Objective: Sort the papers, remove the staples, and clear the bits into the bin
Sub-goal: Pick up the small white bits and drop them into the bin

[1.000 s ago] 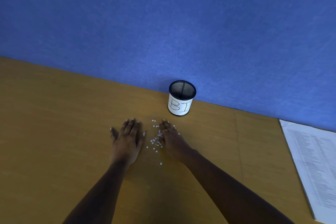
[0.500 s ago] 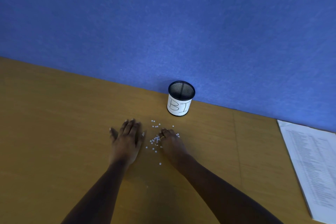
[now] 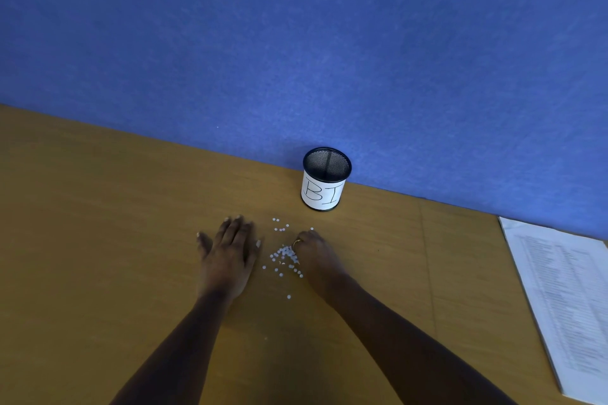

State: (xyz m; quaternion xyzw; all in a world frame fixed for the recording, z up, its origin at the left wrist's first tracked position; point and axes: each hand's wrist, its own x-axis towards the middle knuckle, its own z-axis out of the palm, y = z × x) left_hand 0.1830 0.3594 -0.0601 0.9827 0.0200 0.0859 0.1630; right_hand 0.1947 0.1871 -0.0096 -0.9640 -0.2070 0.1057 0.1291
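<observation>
Head view: white paper bits [image 3: 284, 258] are lying scattered on the wooden desk [image 3: 98, 240] between both hands, short of the mesh bin [image 3: 325, 179]. The right hand [image 3: 316, 256] is curling its fingers inward, having drawn nearer since earlier, bunching bits tighter. The left hand [image 3: 228, 251] is staying flat, fingers spread. Printed papers [image 3: 566, 299] are lying far right.

Legible text: handwritten black letters "BI" on the white paper label [image 3: 320, 195] wrapped around the black mesh cup [image 3: 326, 178]; any further letter curves out of sight round the right side. Printed sheets [image 3: 566, 299] at the right desk edge carry rows of fine print, too blurred and small to read. No other markings readable.
</observation>
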